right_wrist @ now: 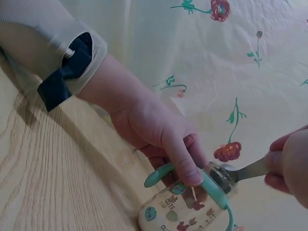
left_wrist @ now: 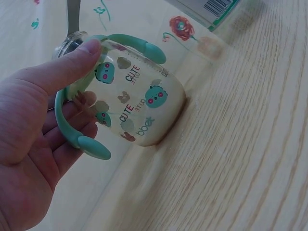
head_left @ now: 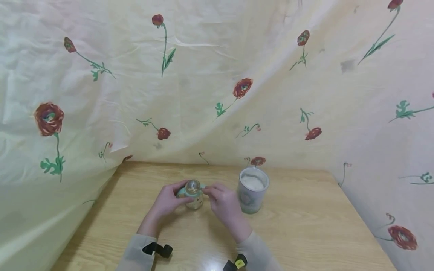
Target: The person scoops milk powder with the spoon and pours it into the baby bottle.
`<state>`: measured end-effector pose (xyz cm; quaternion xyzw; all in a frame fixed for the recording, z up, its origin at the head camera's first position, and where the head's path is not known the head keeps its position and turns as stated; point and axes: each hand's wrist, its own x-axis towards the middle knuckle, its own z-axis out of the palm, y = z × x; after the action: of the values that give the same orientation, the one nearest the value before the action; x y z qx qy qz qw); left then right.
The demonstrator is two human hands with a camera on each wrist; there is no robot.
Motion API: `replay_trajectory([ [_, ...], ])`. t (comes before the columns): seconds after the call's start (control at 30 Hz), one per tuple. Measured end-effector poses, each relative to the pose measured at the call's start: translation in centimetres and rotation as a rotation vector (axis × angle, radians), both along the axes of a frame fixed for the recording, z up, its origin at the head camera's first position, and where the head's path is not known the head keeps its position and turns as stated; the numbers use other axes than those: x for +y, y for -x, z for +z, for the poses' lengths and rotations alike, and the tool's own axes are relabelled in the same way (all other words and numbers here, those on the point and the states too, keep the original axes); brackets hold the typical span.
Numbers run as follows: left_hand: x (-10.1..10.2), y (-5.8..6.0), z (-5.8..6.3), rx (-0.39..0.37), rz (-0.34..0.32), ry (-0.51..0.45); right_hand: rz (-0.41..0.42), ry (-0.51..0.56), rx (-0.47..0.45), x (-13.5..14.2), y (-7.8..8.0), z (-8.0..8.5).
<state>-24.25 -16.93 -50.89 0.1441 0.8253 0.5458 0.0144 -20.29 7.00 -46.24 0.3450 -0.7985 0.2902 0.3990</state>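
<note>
Bottle (head_left: 195, 203) upright on the bench (head_left: 305, 226), left of centre, mouth up, long axis close to vertical. Spoon (right_wrist: 252, 170) lies crosswise: handle pointing right, head end left at the bottle's mouth; how deep it sits, cannot tell.

Left hand (head_left: 171, 198) clamped round the bottle's collar, thumb on the near side. Right hand (head_left: 223, 205) pinches the spoon handle, just right of the mouth. Hands apart, bottle between them.

Count: one bottle, two side handles (left_wrist: 95, 148) on it, one spoon, one canister (head_left: 250, 197), two black wrist straps (head_left: 157, 249).

Bottle clear and rounded, printed with small faces and "CUTE"; handles smooth, curved, mint green. Spoon shiny metal. Canister cylindrical, grey, open-topped, white powder (head_left: 252, 183) inside; stands right of the right hand. Bench wood-grained. Creased pale cloth (head_left: 203, 67) with red flowers hangs along the far side.
</note>
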Motion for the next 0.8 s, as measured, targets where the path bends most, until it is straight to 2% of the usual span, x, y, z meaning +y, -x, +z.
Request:
replay_trajectory([
  [0.33,0.01,-0.11,-0.01,0.009,0.003,0.008,-0.038,-0.001,-0.075,-0.02,-0.2,0.07],
  [0.53,-0.06,0.16,-0.07,0.023,-0.014,-0.002,-0.065,0.058,-0.162,0.07,-0.15,0.35],
  [0.8,-0.15,0.04,-0.05,0.012,-0.017,0.004,-0.057,0.048,-0.137,0.04,-0.16,0.2],
])
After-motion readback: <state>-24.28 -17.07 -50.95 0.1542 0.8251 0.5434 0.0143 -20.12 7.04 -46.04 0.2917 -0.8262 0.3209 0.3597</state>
